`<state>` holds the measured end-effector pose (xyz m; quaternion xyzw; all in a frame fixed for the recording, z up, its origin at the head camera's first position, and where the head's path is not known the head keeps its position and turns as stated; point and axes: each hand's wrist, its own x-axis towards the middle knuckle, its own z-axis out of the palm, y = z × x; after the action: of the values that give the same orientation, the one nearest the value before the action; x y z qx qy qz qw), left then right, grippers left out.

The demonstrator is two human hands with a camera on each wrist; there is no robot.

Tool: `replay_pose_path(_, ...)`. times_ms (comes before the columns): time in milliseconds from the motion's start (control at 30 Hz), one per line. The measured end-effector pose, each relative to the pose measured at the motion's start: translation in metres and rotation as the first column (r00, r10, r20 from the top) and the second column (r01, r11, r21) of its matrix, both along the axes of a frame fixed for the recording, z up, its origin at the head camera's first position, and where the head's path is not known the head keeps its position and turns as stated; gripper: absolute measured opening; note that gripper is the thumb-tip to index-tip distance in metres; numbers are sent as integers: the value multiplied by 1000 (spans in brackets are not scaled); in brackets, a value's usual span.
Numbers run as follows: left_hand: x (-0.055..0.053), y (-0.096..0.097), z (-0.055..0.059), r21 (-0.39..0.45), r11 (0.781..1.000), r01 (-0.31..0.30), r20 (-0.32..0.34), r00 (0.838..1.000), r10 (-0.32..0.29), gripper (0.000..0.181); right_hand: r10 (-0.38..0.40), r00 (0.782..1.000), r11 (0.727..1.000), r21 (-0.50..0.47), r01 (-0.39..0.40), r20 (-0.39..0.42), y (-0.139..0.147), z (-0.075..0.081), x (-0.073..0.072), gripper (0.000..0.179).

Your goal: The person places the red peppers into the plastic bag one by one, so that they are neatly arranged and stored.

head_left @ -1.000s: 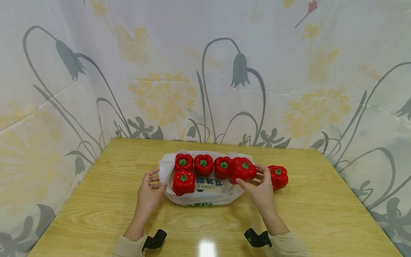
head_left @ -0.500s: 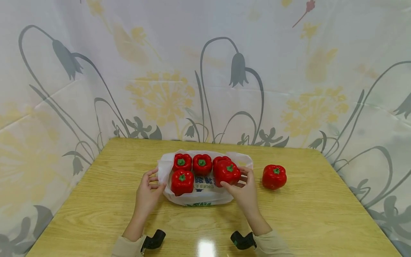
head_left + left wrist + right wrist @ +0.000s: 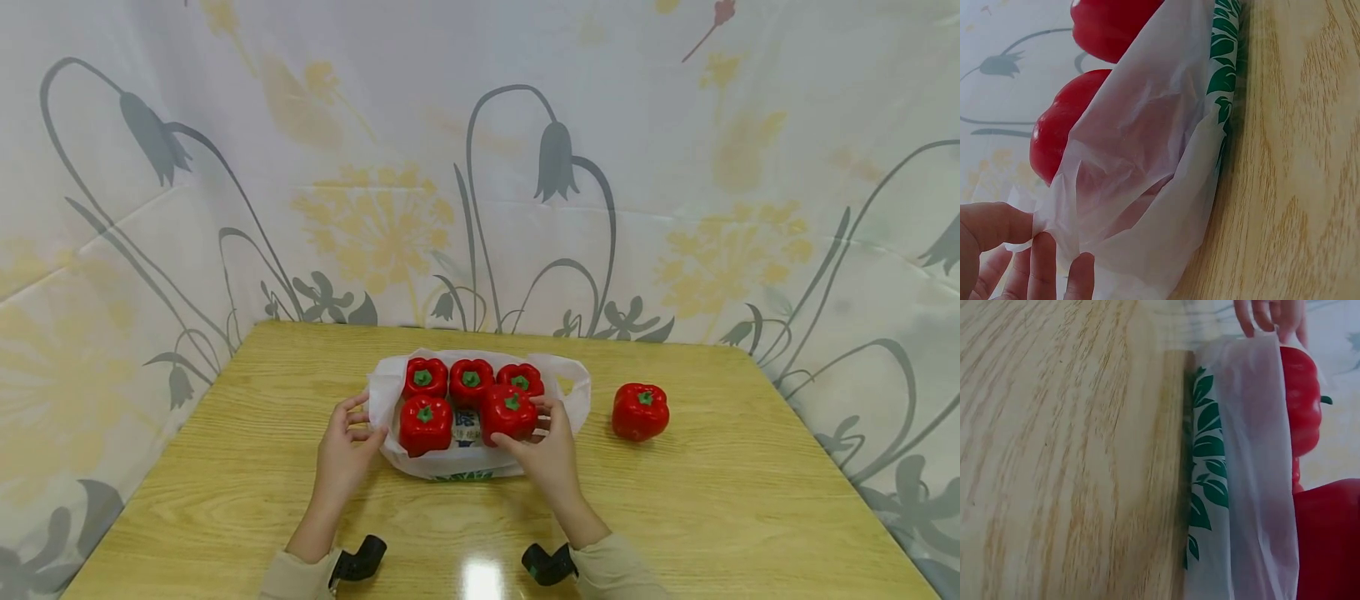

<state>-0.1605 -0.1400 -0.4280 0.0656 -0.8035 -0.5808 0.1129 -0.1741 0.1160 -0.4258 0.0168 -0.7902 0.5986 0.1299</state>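
Observation:
A white plastic bag (image 3: 480, 463) with a green leaf print lies with its mouth spread open on the table. My left hand (image 3: 347, 443) pinches the bag's left edge between thumb and fingers, plainly seen in the left wrist view. My right hand (image 3: 553, 454) grips a red bell pepper (image 3: 508, 414), green stem up, at the front right inside the bag's mouth. Whether its base touches the bag's bottom cannot be told. Three red peppers (image 3: 470, 379) stand in a row along the back of the bag. Another pepper (image 3: 425, 425) is at the front left.
One more red bell pepper (image 3: 640, 412) sits on the wooden table (image 3: 750, 500), right of the bag. Behind the table hangs a pale cloth (image 3: 360, 100) printed with flowers. Each wrist carries a black camera mount (image 3: 360, 560).
My right hand has carried its pepper left and slightly downward, from the bag's right side to beside the front-left pepper. My left hand has kept its hold on the bag's edge.

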Motion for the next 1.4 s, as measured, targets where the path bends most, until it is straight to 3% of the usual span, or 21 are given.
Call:
replay_pose_path(400, -1, -2, -2, 1, 1000, -7, -32, 999, 7, 53, 29, 999, 989, 143, -33, 35, -13, -12, -2, 65)
replay_pose_path(600, -1, -2, -1, 6, 1000, -4, -32, 999, 5, 53, 110, 993, 988, 106, -113, 35, -14, -12, -2, 64)
replay_pose_path(867, -1, -1, -1, 14, 1000, -3, -31, 999, 3, 53, 211, 977, 973, 98, -207, -36, -16, -13, -2, 45)
replay_pose_path(1400, 0, -1, 2, 8, 1000, -5, -25, 1000, 5, 52, 221, 975, 975, 33, -221, 13, -10, -11, 1, 47)
